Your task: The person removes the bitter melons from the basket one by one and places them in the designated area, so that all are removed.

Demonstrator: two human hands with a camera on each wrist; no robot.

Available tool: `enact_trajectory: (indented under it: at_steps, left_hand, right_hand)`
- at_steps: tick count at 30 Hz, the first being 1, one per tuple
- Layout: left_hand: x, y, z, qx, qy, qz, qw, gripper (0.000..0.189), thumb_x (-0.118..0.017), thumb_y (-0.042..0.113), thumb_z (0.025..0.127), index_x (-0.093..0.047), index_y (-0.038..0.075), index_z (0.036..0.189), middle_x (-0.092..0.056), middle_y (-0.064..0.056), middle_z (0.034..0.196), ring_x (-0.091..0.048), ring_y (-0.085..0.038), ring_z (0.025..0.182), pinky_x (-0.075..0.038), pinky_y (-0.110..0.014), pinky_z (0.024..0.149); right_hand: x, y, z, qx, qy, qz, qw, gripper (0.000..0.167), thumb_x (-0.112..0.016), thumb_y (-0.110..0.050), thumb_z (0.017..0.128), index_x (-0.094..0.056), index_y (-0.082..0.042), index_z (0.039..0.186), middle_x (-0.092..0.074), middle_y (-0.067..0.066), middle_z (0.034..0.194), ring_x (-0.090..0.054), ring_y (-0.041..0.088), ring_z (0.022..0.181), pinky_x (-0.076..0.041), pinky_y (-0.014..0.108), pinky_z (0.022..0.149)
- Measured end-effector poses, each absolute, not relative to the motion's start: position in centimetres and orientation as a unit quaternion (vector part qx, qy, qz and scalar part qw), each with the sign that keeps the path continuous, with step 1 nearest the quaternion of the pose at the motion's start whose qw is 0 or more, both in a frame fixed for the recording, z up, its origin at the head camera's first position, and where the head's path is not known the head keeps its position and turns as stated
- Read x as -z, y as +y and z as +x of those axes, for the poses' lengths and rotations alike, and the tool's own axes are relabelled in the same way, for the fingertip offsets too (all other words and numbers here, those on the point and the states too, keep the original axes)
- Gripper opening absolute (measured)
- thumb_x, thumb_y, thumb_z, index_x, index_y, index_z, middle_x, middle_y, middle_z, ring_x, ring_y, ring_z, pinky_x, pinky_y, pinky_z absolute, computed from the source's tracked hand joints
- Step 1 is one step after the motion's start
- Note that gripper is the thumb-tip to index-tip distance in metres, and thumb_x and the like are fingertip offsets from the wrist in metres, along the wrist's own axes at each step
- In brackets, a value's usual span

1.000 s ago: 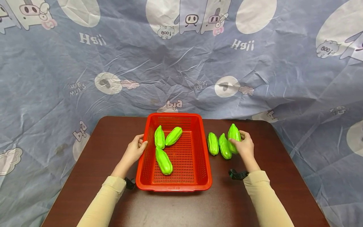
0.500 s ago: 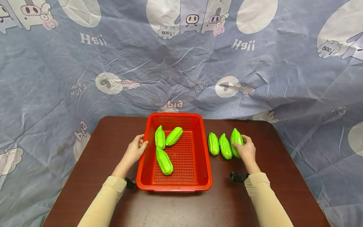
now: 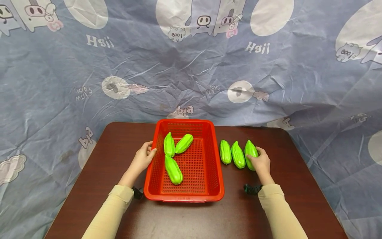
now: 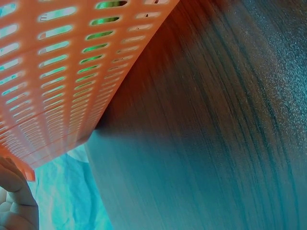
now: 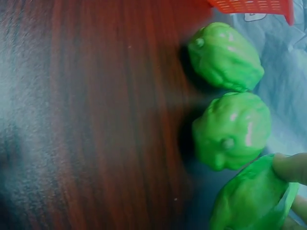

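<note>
Sleeved forearms [image 3: 108,212] reach forward over the table [image 3: 293,186]; right hand [image 3: 261,162], thumb opposed to fingers, grips the outermost green gourd [image 3: 251,150], right of two others [image 3: 238,156]; left hand [image 3: 142,158] pinches red basket [image 3: 194,169] at its left side; patterned cloth [image 3: 167,69] behind.

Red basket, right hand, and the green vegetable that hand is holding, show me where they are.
Red basket [image 3: 194,166]: head view, on its bare floor.
Right hand [image 3: 261,162]: head view, back of the hand.
Green vegetable [image 3: 251,150]: head view, on its far half.
</note>
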State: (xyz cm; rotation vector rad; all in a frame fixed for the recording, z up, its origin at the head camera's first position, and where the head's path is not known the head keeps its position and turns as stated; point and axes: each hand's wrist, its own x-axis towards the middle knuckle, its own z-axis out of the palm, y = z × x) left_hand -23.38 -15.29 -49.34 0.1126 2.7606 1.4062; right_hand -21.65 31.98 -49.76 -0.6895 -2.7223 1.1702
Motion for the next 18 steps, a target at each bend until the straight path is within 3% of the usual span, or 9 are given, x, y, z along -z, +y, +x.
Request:
enact_trajectory:
  at_steps: [18]
  left_hand:
    - [49.3,-15.2,-23.4,-0.456,0.889,0.030,0.019,0.050,-0.054,0.022,0.103,-0.040,-0.002,0.145,-0.060,-0.015,0.103,-0.061,-0.019,0.080,-0.052,-0.029,0.065]
  right_hand:
    - [51.7,32.5,-21.7,-0.352,-0.912,-0.211,0.009,0.065,-0.063,-0.019,0.093,-0.037,0.001,0.149,-0.038,0.031,0.149,-0.036,0.050,0.134,-0.032,0.058,0.110]
